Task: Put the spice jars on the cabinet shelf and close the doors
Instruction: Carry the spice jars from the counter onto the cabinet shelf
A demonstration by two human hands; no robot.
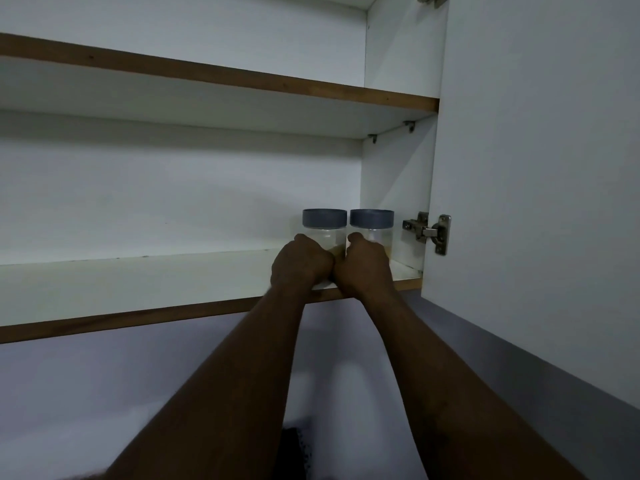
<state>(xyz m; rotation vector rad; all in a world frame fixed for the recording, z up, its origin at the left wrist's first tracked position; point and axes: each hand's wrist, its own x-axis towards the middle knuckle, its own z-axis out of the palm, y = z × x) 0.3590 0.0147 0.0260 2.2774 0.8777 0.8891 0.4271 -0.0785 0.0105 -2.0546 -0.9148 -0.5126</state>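
1. Forearms, two, bare: left forearm [214, 393] and right forearm [450, 393] rise from the bottom edge and converge on the grip.
2. Left hand [301, 263]: knuckles toward the camera, fingers curled round the lower body of the left jar [327, 237]. Its inner side touches the right hand.
3. Right hand [363, 266]: same posture, fingers curled round the lower body of the right jar [379, 237].
4. Left jar: clear body, grey-blue lid, upright. Tan contents show just above the gripping fingers. It is over the right end of the lower shelf [138, 285]. The base is hidden by the hand, so contact with the board cannot be told.
5. Right jar: matching item, upright, just right of the left jar, the lids almost touching. Base likewise hidden.
6. Lower shelf: white top, brown front edge. It runs far to the left of the grip, and both wrists cross its front edge directly beneath the grip.
7. Cabinet side wall [391, 174]: white, just right of the right-hand grip.
8. Hinge [427, 232]: metal, right of the grip at lid height, joining the side wall to the door.
9. Door [536, 168]: white, swung open, further right of the grip.
10. Upper shelf [207, 77]: well above the grip, white with a brown edge, with two metal pegs [372, 137] under its right end.
11. Wall [104, 393]: grey-violet, below the grip, behind the forearms.
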